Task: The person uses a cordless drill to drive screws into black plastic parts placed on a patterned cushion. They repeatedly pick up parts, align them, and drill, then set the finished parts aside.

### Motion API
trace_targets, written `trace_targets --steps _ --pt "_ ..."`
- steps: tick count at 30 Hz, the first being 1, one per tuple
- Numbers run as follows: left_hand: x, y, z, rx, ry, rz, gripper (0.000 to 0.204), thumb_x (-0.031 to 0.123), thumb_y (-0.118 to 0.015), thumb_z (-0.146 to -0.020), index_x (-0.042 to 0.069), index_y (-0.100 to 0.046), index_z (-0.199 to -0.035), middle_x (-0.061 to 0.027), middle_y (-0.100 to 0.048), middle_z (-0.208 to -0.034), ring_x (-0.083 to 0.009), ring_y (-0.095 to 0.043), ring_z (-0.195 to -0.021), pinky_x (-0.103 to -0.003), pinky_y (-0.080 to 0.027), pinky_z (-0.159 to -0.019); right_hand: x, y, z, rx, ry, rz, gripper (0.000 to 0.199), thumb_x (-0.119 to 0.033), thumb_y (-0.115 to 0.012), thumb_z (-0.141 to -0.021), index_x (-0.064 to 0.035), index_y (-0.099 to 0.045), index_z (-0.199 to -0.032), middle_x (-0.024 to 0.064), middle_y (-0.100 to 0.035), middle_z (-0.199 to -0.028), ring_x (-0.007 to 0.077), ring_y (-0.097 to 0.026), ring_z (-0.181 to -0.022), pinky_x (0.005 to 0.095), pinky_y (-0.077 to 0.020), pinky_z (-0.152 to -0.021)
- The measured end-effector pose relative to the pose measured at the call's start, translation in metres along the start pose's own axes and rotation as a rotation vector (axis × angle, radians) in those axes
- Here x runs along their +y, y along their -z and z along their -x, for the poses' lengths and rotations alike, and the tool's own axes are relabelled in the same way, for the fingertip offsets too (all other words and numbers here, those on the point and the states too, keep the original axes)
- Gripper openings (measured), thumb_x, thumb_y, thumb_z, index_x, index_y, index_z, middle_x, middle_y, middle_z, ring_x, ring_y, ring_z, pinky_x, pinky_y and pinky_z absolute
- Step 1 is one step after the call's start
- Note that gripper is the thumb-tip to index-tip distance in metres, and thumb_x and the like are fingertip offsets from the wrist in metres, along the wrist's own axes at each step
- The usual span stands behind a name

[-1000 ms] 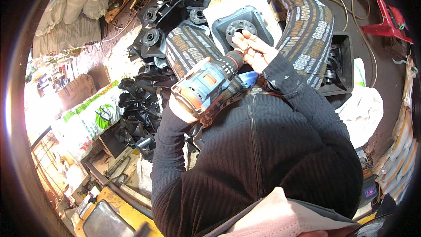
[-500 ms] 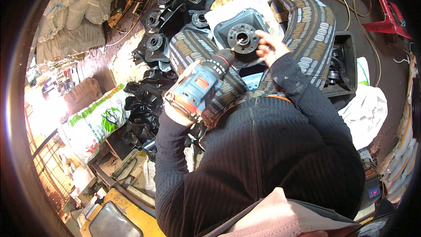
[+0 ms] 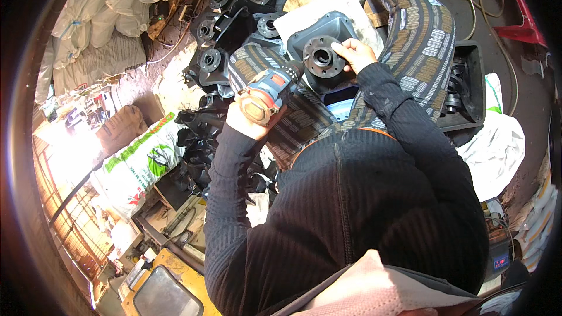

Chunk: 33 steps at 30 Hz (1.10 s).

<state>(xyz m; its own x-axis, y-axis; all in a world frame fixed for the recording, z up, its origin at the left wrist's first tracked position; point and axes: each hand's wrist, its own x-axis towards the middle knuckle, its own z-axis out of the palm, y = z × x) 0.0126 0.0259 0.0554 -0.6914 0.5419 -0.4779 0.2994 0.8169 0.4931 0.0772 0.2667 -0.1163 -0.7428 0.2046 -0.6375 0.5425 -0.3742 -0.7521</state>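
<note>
My left hand [image 3: 241,118] is closed round the handle of a blue and red cordless drill [image 3: 272,86], whose black chuck points up and right, just left of a black round flange [image 3: 312,65]. The flange has a wide centre hole and smaller holes around it, and it rises from a dark square-based housing [image 3: 342,23]. This part rests between my knees on a white sheet [image 3: 369,29]. My right hand [image 3: 358,55] has thumb and fingers pinched at the flange's upper right rim; anything small between the fingertips is hidden.
Several similar flanged black parts [image 3: 209,59] lie at the upper left. On the right stands a black bin [image 3: 477,90] with dark parts inside, beside a white bag [image 3: 494,152]. A red plastic piece [image 3: 521,14] and a hose [image 3: 508,64] lie farther right.
The drill has tilted and drawn back from the flange's centre, toward the left. My right hand has shifted in, its fingertips now pinched at the flange's rim.
</note>
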Motion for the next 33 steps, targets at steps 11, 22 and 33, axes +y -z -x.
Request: trace_targets --steps 11,22,33 --pt "-0.025 0.013 -0.026 -0.037 -0.149 0.015 0.048 0.002 -0.065 -0.078 0.002 -0.048 -0.122 -0.0084 -0.058 -0.115 -0.0182 -0.054 -0.106 -0.030 -0.042 -0.091 -0.007 -0.012 0.012 0.024 0.136 -0.181 0.025 -0.030 -0.066 -0.083 -0.0072 -0.056 -0.077 -0.0017 -0.053 -0.067 0.0052 -0.046 -0.050 0.0191 -0.0391 -0.045" --pt "0.000 0.008 -0.031 0.045 -0.105 0.247 0.049 0.012 -0.076 -0.069 0.003 -0.054 -0.112 -0.0099 -0.061 -0.106 -0.0218 -0.058 -0.097 -0.033 -0.046 -0.086 0.008 -0.014 0.003 0.052 0.097 -0.175 0.026 -0.029 -0.067 -0.082 -0.0061 -0.056 -0.079 -0.0017 -0.054 -0.064 0.0044 -0.043 -0.045 0.0193 -0.0379 -0.042" --pt "0.026 0.032 -0.056 -0.163 -0.201 -0.436 0.043 0.033 -0.069 -0.073 0.006 -0.058 -0.105 -0.0114 -0.064 -0.097 -0.0285 -0.061 -0.089 -0.036 -0.047 -0.084 0.023 -0.015 -0.002 0.186 -0.052 -0.134 0.030 -0.029 -0.069 -0.080 -0.0019 -0.055 -0.081 -0.0023 -0.050 -0.059 0.0051 -0.045 -0.044 0.0211 -0.0450 -0.040"
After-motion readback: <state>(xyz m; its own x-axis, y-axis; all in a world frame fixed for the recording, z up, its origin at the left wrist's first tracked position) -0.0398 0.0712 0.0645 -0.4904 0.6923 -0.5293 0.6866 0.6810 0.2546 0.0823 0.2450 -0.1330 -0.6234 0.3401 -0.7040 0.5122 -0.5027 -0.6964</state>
